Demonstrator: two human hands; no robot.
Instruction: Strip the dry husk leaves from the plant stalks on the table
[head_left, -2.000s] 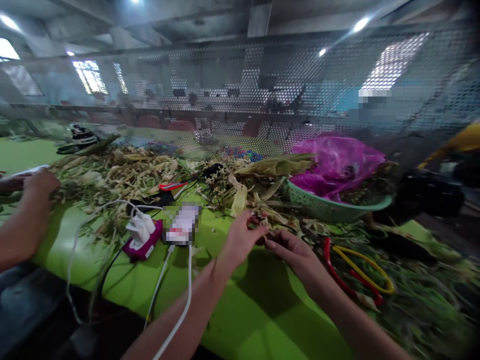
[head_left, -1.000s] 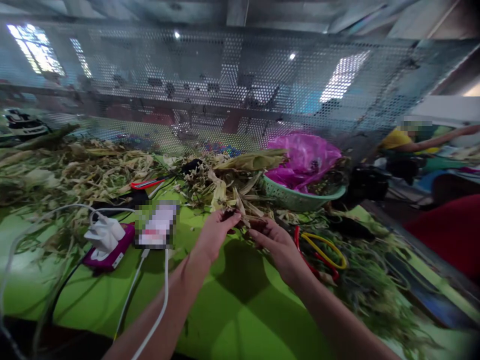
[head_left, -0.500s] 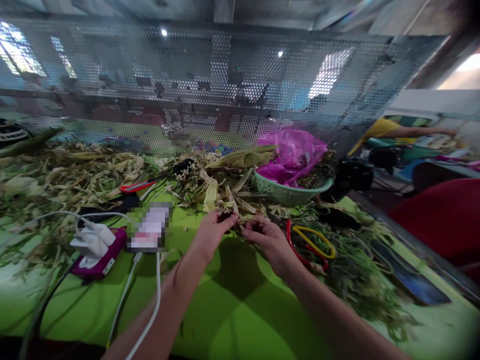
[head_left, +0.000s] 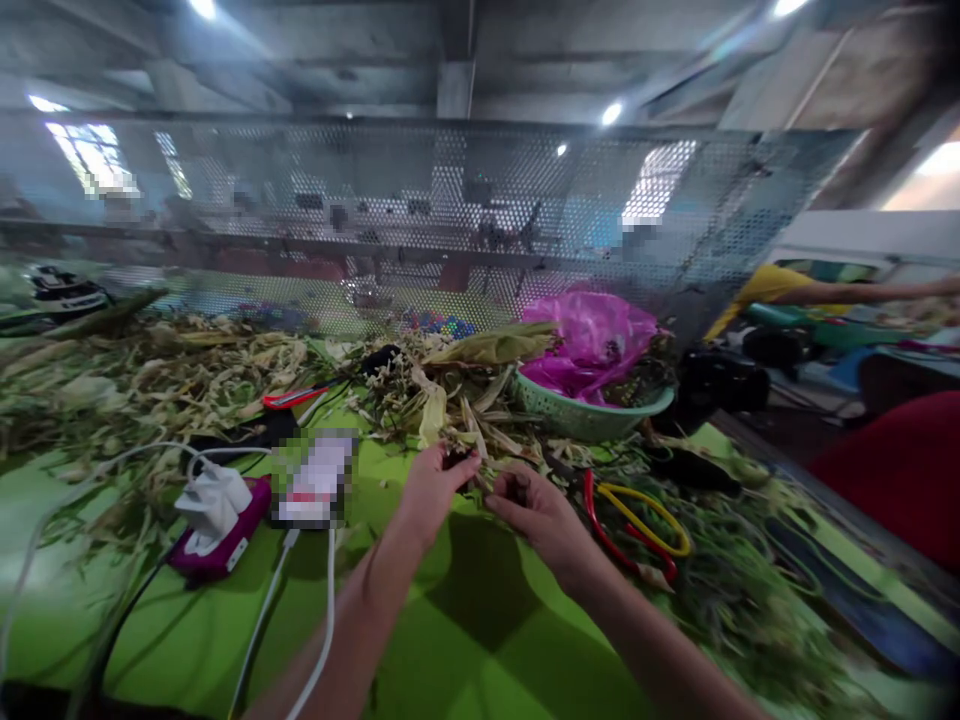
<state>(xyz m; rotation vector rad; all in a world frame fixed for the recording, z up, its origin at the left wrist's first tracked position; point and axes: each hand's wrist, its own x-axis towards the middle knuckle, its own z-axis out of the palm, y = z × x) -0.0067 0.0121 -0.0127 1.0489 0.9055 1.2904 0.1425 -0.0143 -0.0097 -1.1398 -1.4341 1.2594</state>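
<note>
Both hands meet over the green table (head_left: 420, 640), in front of a heap of dried plant stems and husks (head_left: 480, 385). My left hand (head_left: 433, 487) pinches a small bunch of dried plant material, thumb and fingers closed on it. Close beside it, my right hand (head_left: 534, 510) has its fingers curled with thumb near the index finger, at the thin stems between the hands. Whatever lies inside its fingertips is too small to make out. Behind them stands a light green basket (head_left: 600, 415) with a pink plastic bag (head_left: 592, 340).
On the left are a phone (head_left: 315, 480), white plugs in a purple power block (head_left: 225, 540), cables and a red cutter (head_left: 292, 397). Red-and-yellow-handled pliers (head_left: 637, 530) and green stems lie right. A perforated metal screen (head_left: 420, 220) stands behind; a person's arm (head_left: 862, 292) shows far right.
The view has tilted up, so the table things sit lower in the picture. Both hands stay close together at the dried stems, with the right hand's fingers slightly shifted. The person's arm at right reaches further right.
</note>
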